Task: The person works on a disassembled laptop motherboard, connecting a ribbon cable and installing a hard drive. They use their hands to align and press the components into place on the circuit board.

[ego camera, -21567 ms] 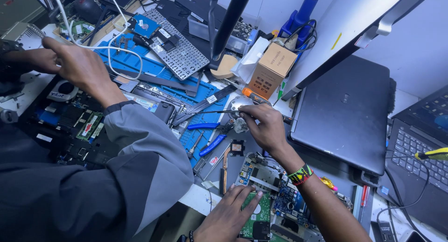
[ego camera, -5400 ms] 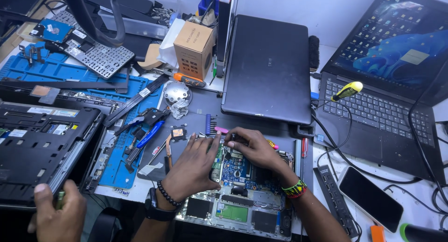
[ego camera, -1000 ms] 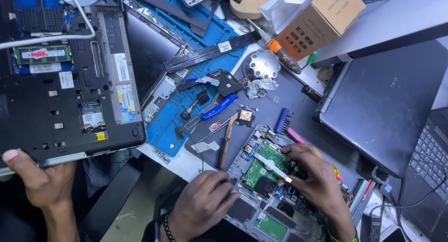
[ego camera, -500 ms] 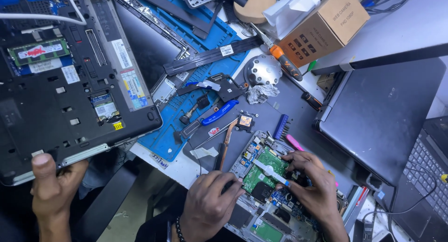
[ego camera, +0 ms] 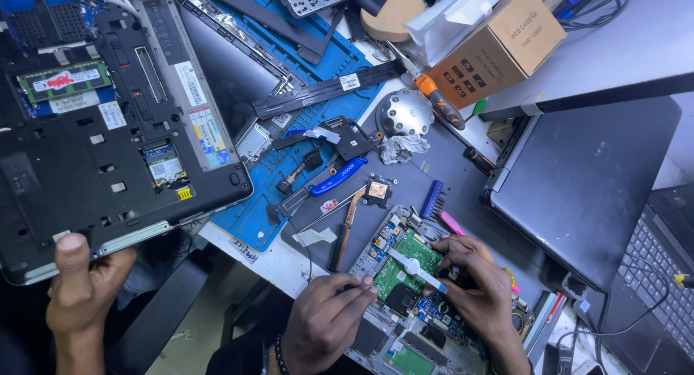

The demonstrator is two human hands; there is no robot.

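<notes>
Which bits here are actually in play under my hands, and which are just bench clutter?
In play:
left hand
right hand
open laptop board
white ribbon cable

Lying about:
cardboard box
orange screwdriver
blue tweezers
closed laptop
black laptop base, held by another person's hand

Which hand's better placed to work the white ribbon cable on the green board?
Right. The right hand has fingertips at the blue end of the ribbon cable; the left hand rests beside the green board.
</notes>
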